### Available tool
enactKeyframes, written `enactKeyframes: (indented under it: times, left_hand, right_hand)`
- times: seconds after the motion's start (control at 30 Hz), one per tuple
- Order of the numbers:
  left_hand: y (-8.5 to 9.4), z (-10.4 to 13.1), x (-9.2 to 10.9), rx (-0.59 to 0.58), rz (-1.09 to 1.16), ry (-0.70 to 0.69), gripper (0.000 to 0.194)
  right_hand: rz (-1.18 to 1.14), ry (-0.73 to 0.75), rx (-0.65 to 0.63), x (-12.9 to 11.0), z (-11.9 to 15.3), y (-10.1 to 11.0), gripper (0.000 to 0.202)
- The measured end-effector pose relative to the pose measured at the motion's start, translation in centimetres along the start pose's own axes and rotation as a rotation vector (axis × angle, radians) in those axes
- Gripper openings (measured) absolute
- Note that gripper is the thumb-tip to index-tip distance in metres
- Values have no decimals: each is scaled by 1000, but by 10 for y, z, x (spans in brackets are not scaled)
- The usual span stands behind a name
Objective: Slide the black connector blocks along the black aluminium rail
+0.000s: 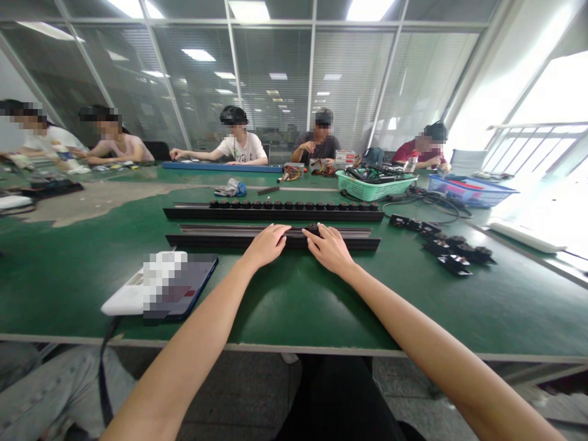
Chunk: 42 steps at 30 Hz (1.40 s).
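Two long black rails lie across the green table. My left hand (267, 245) grips the near rail (215, 241), its fingers over the top and its thumb at the front side. To its right, my right hand (329, 246) is closed at a small black block (313, 228) seated in the same rail. The thumb and fingers are around the block, and its lower part is hidden. Behind it, the far rail (271, 214) carries a row of several similar black blocks (298, 206) along most of its length.
Loose black blocks (454, 248) lie at the right. A green basket (376, 188) of cables and a blue basket (473, 191) stand behind them. At the left are a white device (124, 297) and a dark tablet (202, 278). Several people sit across the table.
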<state>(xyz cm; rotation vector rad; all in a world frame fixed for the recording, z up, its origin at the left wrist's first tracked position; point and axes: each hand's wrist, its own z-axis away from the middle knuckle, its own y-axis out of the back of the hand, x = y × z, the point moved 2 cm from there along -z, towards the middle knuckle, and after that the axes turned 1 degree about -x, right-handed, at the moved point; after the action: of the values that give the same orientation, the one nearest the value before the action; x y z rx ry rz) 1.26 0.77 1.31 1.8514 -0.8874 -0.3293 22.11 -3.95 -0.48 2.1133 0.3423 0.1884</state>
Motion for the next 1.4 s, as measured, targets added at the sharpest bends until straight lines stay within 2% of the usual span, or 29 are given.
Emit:
enactKeyframes:
  times: [0.47, 0.8, 1.4]
  left_hand:
    - [1, 1, 1, -6, -7, 13, 46]
    - [-3, 0, -3, 1, -20, -3, 46]
    - [0, 1, 1, -11, -8, 11, 46]
  right_hand:
    - [11, -25, -2, 8, -1, 0, 46]
    - [16, -30, -5, 8, -1, 2, 46]
    - [17, -47, -10, 9, 0, 3, 46]
